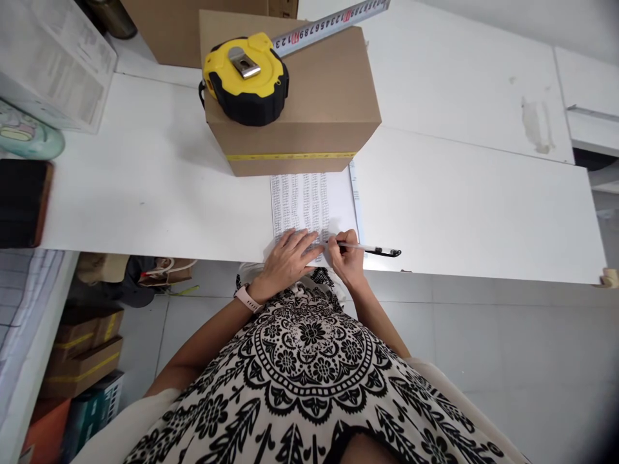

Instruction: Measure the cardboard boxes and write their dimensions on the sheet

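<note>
A printed sheet of paper [309, 200] lies on the white table [459, 206], its far end tucked under a cardboard box [319, 103]. My left hand [289, 256] rests flat on the near end of the sheet, fingers spread. My right hand [347, 258] is closed on a pen [372, 250], whose tip touches the sheet beside my left fingertips. On the box sits a yellow and black tape measure [245, 78] with its blade [333, 24] pulled out to the far right.
A larger cardboard box [193, 26] stands behind. At the left edge are a clear plastic container [53, 64], a pale green object [26, 136] and a dark object [22, 203]. Under the table, boxes [82, 354] and bags [145, 277] sit on the tiled floor.
</note>
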Available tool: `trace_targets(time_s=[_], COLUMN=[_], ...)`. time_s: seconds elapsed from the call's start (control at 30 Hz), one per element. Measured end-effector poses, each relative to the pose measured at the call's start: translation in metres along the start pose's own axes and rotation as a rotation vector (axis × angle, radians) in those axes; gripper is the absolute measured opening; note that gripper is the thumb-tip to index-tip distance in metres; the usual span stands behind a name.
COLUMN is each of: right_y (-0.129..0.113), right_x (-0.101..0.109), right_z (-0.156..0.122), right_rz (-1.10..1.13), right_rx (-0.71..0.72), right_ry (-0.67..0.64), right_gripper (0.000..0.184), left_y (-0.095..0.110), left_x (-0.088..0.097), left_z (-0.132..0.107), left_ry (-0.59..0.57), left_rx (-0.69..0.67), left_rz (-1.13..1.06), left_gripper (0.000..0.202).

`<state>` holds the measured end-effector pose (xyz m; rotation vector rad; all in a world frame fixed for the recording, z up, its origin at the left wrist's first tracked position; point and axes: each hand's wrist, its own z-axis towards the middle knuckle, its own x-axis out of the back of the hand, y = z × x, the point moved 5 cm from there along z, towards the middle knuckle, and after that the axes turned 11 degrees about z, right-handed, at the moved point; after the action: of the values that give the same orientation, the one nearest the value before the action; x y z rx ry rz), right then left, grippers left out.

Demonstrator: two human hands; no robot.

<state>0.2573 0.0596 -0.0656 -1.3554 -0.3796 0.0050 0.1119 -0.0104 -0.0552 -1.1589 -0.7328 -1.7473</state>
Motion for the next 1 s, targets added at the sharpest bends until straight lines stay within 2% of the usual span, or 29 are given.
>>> trace_targets(time_s=[0.2,1.0], right_y=[0.0009,0.0002], right_x=[-0.0007,0.0023], right_z=[-0.0001,-0.0006], right_rz=[0.012,0.032], right_rx=[0.064,0.031], right_ry=[0.012,0.049], right_gripper=[0.025,0.024], left_y=[0.0,0.0001], left_x=[0.0003,-0.0013], left_z=[-0.0005,-0.0015], left_ry=[-0.022,-0.029], left_rx=[-0.003,-0.001], left_rz=[0.019,0.005], left_gripper=[0.045,0.045])
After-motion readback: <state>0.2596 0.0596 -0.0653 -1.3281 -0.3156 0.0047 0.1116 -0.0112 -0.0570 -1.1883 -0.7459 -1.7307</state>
